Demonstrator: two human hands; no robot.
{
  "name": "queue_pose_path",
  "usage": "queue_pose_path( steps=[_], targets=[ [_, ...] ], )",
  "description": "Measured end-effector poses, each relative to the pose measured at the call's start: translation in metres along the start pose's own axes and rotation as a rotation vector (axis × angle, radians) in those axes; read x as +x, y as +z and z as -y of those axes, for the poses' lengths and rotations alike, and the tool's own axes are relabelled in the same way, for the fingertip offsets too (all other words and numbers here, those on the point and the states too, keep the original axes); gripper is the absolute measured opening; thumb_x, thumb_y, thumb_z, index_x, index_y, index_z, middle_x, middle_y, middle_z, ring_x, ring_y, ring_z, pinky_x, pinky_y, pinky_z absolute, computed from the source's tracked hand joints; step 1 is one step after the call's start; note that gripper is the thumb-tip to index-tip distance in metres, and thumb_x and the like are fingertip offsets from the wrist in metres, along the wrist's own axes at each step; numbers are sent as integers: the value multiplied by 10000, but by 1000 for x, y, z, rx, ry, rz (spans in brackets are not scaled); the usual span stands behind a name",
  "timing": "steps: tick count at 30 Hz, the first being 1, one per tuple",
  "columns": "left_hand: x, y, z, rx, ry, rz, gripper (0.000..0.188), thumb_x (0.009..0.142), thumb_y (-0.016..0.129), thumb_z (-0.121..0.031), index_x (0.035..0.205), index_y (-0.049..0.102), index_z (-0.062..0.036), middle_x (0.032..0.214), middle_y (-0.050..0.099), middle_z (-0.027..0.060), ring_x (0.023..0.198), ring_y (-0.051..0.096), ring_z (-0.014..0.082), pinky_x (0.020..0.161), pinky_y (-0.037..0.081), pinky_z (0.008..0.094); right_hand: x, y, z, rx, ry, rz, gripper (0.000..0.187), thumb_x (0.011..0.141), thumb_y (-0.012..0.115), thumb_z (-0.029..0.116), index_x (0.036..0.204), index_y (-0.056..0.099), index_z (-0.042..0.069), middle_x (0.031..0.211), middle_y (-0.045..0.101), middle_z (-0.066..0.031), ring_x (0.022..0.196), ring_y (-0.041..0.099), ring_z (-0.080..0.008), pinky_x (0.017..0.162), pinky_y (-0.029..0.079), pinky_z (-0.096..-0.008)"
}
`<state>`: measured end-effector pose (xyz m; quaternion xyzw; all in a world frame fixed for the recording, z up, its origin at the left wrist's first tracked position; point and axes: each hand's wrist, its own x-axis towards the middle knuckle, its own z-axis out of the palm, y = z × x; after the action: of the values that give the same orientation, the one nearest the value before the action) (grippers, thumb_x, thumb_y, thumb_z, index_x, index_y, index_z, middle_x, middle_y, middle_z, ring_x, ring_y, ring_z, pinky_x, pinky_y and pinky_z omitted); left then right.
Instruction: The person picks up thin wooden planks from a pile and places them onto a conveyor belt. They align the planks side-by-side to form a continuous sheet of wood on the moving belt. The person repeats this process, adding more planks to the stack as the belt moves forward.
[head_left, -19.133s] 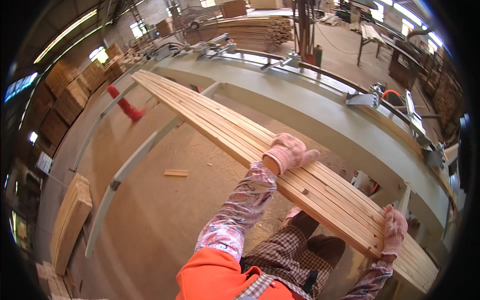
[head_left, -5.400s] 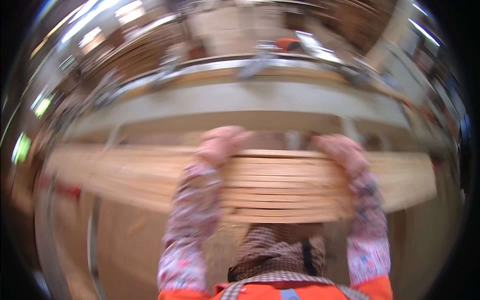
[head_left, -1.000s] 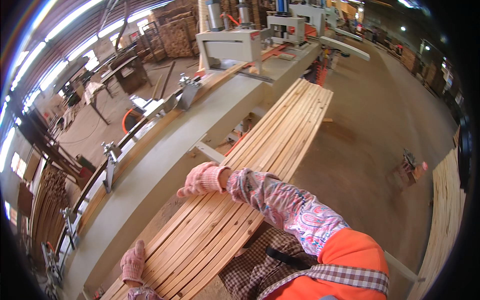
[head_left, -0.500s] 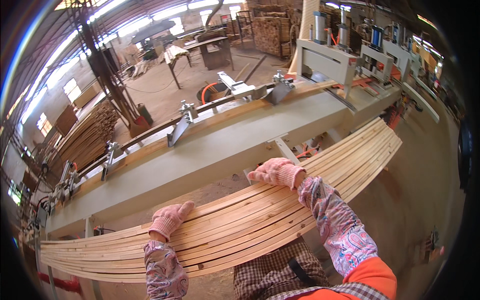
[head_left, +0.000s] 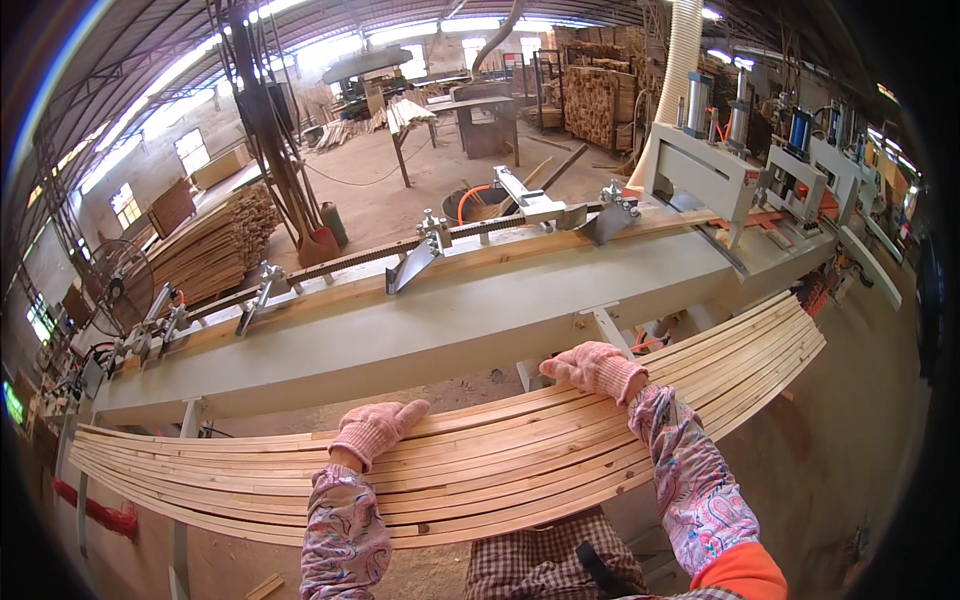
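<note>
Pale wooden strips (head_left: 510, 460) are laid side by side in a wide band across the lower half of the frame, just below a long grey machine bed (head_left: 450, 330). Singly, each strip is judged light and fairly stiff, the whole band heavy (splinters seem likelier than slipping), and best gripped by its long outer edges. The upper edge is touched by the pink-gloved left hand (head_left: 378, 430), left of centre, and right hand (head_left: 597, 370), right of centre; both are spread thumb-inward, but how tightly they are curled underneath cannot be told.
</note>
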<state>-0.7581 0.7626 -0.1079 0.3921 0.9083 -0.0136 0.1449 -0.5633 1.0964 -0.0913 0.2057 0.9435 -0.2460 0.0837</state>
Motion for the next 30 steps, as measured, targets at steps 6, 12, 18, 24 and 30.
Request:
queue_pose_path(
  steps=[6,12,18,24,30],
  targets=[
    [5,1,3,-63,-12,-2,796,1024,217,-686,1234,705,-93,1237,702,178,1194,632,372,1061,456,453,6,7,-14,162,-24,-76,599,981,522,653,1259,724,162,1127,754,-115,1074,680,-291,954,506,-375],
    [-1,-14,-11,-90,-112,-27,882,949,303,-786,1196,729,-54,1267,693,190,1228,631,340,1078,452,470,5,4,-19,159,-19,-100,619,955,531,684,1240,732,173,1198,744,-98,1138,666,-320,989,509,-402],
    [-8,1,18,103,300,-90,395,1055,387,-427,1382,521,-252,1081,723,137,1044,689,354,877,534,491,36,26,-23,-142,-681,-255,248,1024,480,184,1161,667,96,1074,743,-139,1003,693,-329,852,565,-420],
    [23,-3,-21,-257,-83,-77,793,994,299,-692,1229,714,-58,1265,692,188,1206,644,352,1059,461,477,2,7,-49,87,-296,-283,575,985,531,554,1017,767,31,950,745,-216,929,706,-352,832,524,-426],
    [-9,-20,-20,-213,-204,-37,733,972,391,-647,1223,718,-40,1240,702,203,1203,651,364,1002,506,543,17,12,-34,107,-214,-201,562,974,585,528,1035,755,-4,888,755,-164,877,692,-239,810,519,-384]
  ],
)
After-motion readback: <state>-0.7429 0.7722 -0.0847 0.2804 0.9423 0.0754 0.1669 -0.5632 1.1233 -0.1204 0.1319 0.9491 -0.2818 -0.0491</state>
